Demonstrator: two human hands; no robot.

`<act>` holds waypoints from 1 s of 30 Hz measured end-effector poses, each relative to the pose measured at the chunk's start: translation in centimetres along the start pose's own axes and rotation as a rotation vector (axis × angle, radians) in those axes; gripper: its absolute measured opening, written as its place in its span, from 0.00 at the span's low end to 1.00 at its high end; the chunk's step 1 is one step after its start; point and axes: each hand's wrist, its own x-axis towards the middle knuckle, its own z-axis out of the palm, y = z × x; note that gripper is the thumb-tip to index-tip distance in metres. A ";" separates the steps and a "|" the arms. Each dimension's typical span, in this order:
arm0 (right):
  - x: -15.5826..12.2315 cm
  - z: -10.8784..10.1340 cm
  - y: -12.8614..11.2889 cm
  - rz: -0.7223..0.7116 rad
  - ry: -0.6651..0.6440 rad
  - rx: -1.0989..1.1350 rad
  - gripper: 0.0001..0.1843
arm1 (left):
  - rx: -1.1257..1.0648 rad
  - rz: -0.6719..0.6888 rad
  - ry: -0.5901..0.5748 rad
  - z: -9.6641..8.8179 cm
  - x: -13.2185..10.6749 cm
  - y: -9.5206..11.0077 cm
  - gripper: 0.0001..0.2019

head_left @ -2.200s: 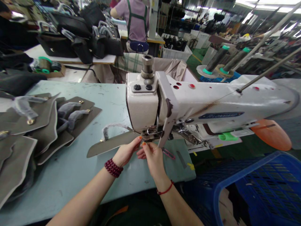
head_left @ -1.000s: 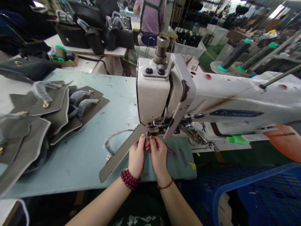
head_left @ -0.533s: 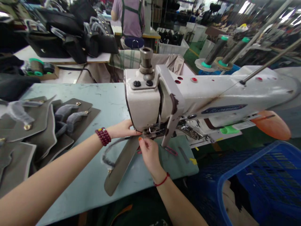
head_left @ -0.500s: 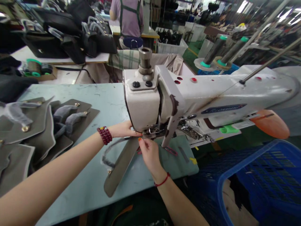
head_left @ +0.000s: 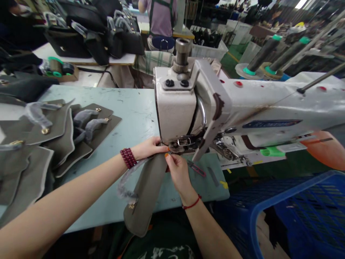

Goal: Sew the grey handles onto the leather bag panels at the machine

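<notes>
A grey bag panel (head_left: 149,190) with a plastic-wrapped handle (head_left: 124,187) lies under the head of a white sewing machine (head_left: 176,108). Its near end hangs over the table's front edge. My left hand (head_left: 151,147), with a beaded bracelet at the wrist, grips the panel's far end from the left, thumb on top, close to the presser foot. From the right, my right hand (head_left: 178,171) pinches the panel's right edge between thumb and fingers. The fingers beneath the panel are hidden, and so is the needle point.
Several grey panels with wrapped handles (head_left: 91,126) are piled on the table's left. Pink-handled thread snips (head_left: 196,168) lie right of my right hand. A blue plastic basket (head_left: 254,216) stands at lower right. Black bags (head_left: 70,43) sit behind; a person (head_left: 163,18) sits farther back.
The view has shifted, so the machine appears farther right. The panel now shows more of its width, and its near end reaches past the table edge. Both hands stay on it.
</notes>
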 end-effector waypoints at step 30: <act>-3.3 -4.0 0.0 -0.127 -0.104 -0.294 0.24 | -0.163 -0.113 0.588 3.8 -6.8 -4.9 0.31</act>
